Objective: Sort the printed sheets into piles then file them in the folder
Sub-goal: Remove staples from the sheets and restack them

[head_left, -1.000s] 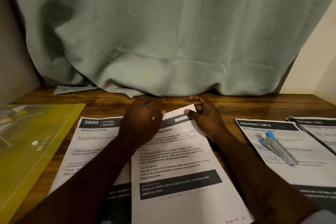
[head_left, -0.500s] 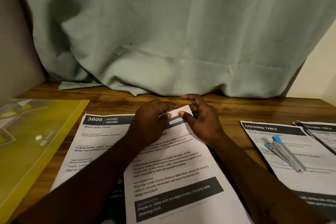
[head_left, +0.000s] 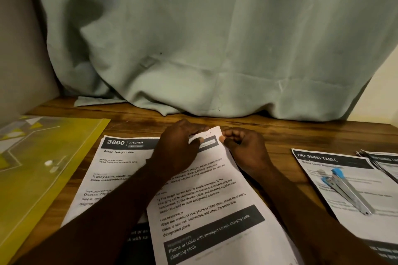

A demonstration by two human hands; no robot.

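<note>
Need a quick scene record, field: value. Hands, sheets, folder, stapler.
left hand: pinches the top corner of the top sheet
right hand: fingertips pinch the edge of that same corner
under it: kitchen sheet, partly covered
folder: yellow, flat, left of the kitchen sheet
stapler: lies on the dressing-table sheet, right side
far right: another pile, cut off by the frame
table: wood
</note>
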